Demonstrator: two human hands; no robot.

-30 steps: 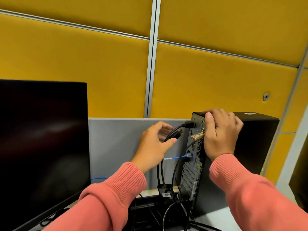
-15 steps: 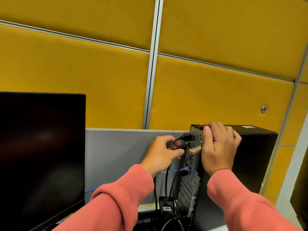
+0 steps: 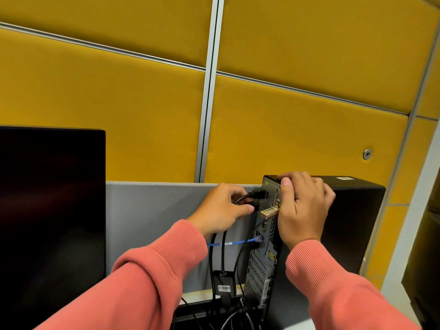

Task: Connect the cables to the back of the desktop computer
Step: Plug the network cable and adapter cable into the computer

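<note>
While the right hand [image 3: 303, 208] is curled over the top rear corner of the desktop computer [image 3: 352, 225] to brace it, the left hand [image 3: 220, 210] is doing the actual plugging, thumb and fingers pinched round a black cable plug [image 3: 252, 206] right at the rear panel [image 3: 266, 234]. Can't tell if that plug is fully seated or only lined up with its port, since the fingers cover most of it.

Progress looks decent from here. Just above the left grip there's another black plug [image 3: 259, 194] already sitting in the panel. Below the grip a blue network cable [image 3: 238, 242] runs into its socket, and one more black lead [image 3: 240, 253] curves in just under that. A gold-coloured connector [image 3: 270, 211] sticks out between the two hands, near the right thumb, and I can't make out any cable on it.

So I'd guess most of it is done: three leads look in, one is going in now. What's left is pushing this one home, then maybe whatever's in the tangle of cables [image 3: 228, 315] way down below both hands on the worktop.
</note>
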